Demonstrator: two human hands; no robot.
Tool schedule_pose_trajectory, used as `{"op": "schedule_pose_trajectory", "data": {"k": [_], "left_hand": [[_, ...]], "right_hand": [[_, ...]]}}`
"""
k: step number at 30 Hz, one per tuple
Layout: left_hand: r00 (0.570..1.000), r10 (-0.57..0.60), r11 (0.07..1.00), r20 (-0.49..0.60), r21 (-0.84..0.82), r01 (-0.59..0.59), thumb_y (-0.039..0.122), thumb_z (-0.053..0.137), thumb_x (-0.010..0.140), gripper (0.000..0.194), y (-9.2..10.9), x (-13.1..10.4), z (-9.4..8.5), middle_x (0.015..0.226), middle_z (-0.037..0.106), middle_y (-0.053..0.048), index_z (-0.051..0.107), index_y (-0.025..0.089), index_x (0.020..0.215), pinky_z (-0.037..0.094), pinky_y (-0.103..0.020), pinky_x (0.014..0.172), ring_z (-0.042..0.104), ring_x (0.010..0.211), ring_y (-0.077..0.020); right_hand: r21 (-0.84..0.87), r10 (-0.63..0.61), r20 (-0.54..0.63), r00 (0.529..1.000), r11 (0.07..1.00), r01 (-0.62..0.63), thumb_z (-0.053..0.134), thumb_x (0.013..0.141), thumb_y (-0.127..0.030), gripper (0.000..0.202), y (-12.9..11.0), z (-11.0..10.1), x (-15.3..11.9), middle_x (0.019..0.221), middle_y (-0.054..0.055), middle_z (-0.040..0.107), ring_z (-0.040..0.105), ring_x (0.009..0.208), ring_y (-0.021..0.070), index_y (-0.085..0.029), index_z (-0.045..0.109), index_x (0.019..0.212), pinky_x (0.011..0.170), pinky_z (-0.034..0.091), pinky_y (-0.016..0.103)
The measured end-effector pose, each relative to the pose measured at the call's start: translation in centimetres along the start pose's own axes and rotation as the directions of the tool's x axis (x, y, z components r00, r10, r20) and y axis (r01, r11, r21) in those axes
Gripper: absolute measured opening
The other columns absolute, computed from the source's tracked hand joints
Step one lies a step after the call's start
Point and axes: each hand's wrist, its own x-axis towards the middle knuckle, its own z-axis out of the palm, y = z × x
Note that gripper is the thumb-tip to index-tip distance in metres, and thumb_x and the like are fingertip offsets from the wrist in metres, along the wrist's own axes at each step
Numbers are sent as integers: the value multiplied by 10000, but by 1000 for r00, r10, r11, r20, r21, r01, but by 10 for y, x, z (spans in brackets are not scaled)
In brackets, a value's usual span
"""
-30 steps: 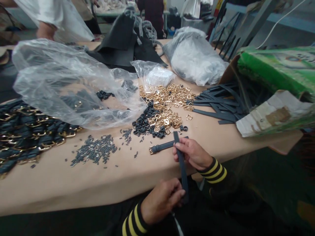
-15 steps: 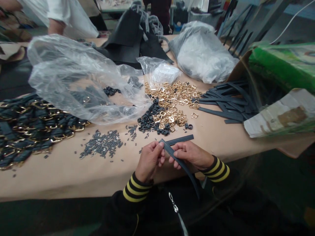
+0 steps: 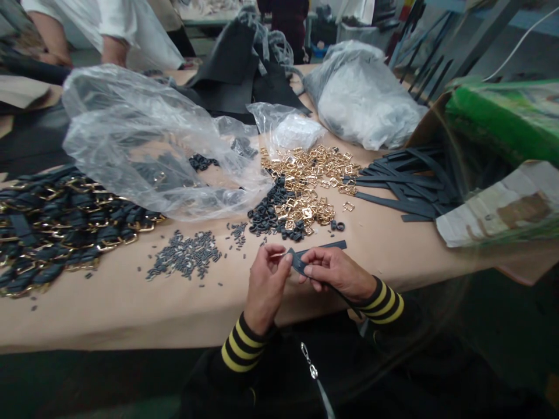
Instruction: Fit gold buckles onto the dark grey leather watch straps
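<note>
A dark strap is held between my two hands above the table's front edge. My left hand pinches its end between thumb and forefinger. Just to the right, my right hand grips the strap further along, and the rest of it hangs toward my lap, partly hidden. Behind my fingers a second dark strap piece lies on the table. Beyond the hands are a pile of gold buckles and a heap of small black loops. Small dark pieces are scattered to the left.
Finished-looking straps with gold buckles cover the left side of the brown-papered table. Clear plastic bags lie behind. Loose dark straps and a green package are at right. A person in white stands across the table.
The strap has been turned between my fingers, and its free part now hangs closer to my right wrist. The person's arms across the table have shifted, and the view has moved slightly.
</note>
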Motion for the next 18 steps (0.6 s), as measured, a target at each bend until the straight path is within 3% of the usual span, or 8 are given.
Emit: {"op": "schedule_pose_trajectory", "data": {"k": [1,3,6,9,12,17,18], "left_hand": [[986,159,978,-55,142,-150,264,591,754,156,0,-2,-1,874,579,-44,527,176,865,489,-281,677,577,812,-155],[905,426,843,-8,367,-394,197,550,783,80,0,-6,-3,972,581,-71,566,176,858,447,-334,846,545,962,-180],[816,551,684,174,465,-561,170,514,809,112,0,-13,-3,957,614,-81,572,180,904,443,-336,855,567,939,-185],[803,559,643,208,502,-578,161,497,820,89,1,-15,-2,917,619,-78,557,179,883,461,-309,802,580,892,-179],[831,528,670,175,516,-534,138,430,845,115,3,-10,-6,855,602,-62,536,181,845,454,-298,796,574,856,-164],[823,547,705,-151,613,-356,181,456,815,213,10,5,-25,1110,497,-131,528,136,1010,389,-371,906,449,1104,-232],[858,489,748,-156,582,-321,208,461,816,248,11,7,-27,1091,512,-125,527,135,1044,405,-365,883,480,1059,-226]], "right_hand": [[4,10,-7,1000,1000,-10,581,760,-265,174,-1,0,0,730,35,647,495,447,36,-119,549,849,397,371,140],[15,17,-25,1000,1000,-17,581,759,-265,171,-1,1,0,727,34,646,497,451,37,-120,549,844,396,369,139],[25,0,-38,999,1000,1,589,754,-256,155,0,3,1,654,6,623,500,444,41,-124,551,827,401,373,140],[26,-18,-12,1000,999,19,593,754,-242,144,0,4,1,650,0,622,505,445,39,-122,559,826,409,380,138],[52,-6,-10,1000,999,6,594,755,-246,154,0,4,-1,714,29,652,510,454,35,-113,567,829,410,382,135],[168,84,-45,995,983,-76,631,721,-274,205,1,1,-3,707,44,667,492,436,36,-115,557,827,377,358,128],[177,92,-42,995,981,-84,635,717,-276,210,1,0,-2,708,45,666,489,437,36,-114,557,825,374,356,127]]}}
